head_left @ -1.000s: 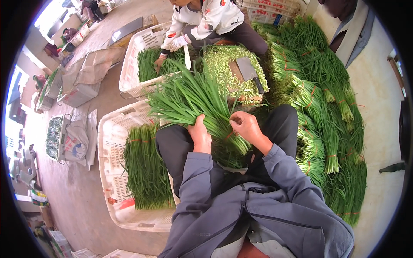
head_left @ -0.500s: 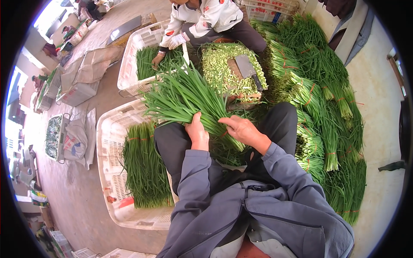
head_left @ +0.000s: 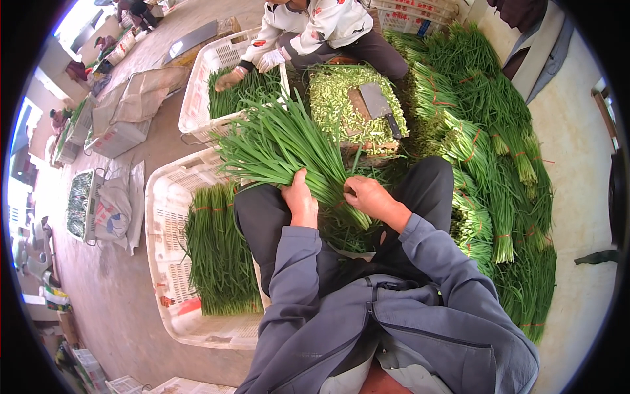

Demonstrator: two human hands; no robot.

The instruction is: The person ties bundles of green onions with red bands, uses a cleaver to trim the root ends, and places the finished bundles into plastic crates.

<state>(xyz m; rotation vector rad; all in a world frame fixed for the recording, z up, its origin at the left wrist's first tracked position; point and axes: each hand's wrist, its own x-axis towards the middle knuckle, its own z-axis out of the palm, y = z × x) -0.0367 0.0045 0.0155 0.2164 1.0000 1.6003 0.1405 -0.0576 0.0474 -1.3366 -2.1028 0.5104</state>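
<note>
A thick bunch of garlic chives lies slanted over my lap, its leaves fanned toward the far left and its pale stem ends toward the near right. My left hand is closed around the middle of the bunch, thumb on top. At the bunch's right side, my right hand has its fingers curled together against the stems; what the fingertips pinch, if anything, is hidden. A red band shows partly on the stems below it. Beyond the bunch, a cleaver rests on a chopping block covered with cut stem ends.
A white crate with banded chives stands at my left. Behind it, a co-worker's gloved hand is over chives in another crate. Tied chive bundles are piled along the wall at my right.
My right hand has shifted slightly right, its extended index finger now curled in. My left hand keeps its hold on the chives. The co-worker's hand has moved left and up over the far crate.
</note>
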